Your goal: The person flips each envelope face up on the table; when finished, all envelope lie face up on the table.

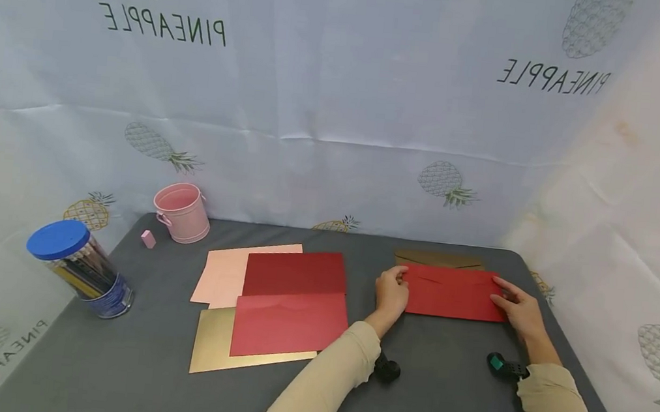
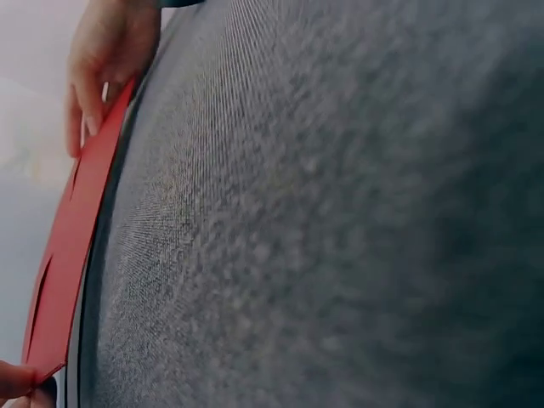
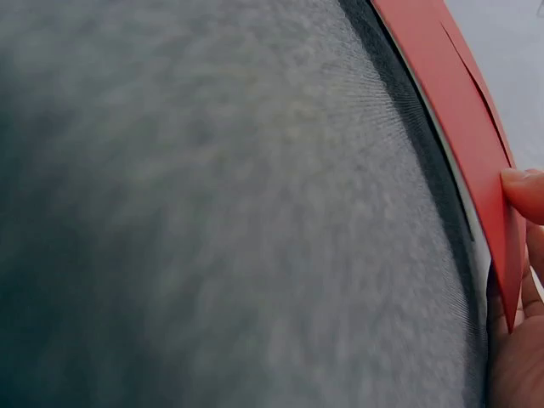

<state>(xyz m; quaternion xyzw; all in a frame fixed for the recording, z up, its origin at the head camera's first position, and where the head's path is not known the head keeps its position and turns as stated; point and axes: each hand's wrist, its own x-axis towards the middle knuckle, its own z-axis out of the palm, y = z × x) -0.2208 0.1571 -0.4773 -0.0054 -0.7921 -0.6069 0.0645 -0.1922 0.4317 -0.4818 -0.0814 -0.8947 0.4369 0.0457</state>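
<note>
A bright red envelope [image 1: 453,294] is held by both hands at the right of the table in the head view. My left hand [image 1: 391,294] pinches its left end, and my right hand [image 1: 523,312] pinches the opposite end. In the right wrist view, the thumb of the right hand [image 3: 524,194] presses on the red envelope [image 3: 463,127], with fingers behind it. Across the red envelope [image 2: 72,234] in the left wrist view, both hands grip its ends. Behind it lies a gold-brown envelope [image 1: 438,259], its lower part hidden by the red one.
Left of the hands lie a dark red envelope [image 1: 296,272], a lighter red one [image 1: 290,325], a gold one [image 1: 214,343] and pink paper [image 1: 224,274], overlapping. Further left are a pink bucket [image 1: 187,218], a small pink block [image 1: 148,239] and a blue-lidded jar [image 1: 85,270] of pencils.
</note>
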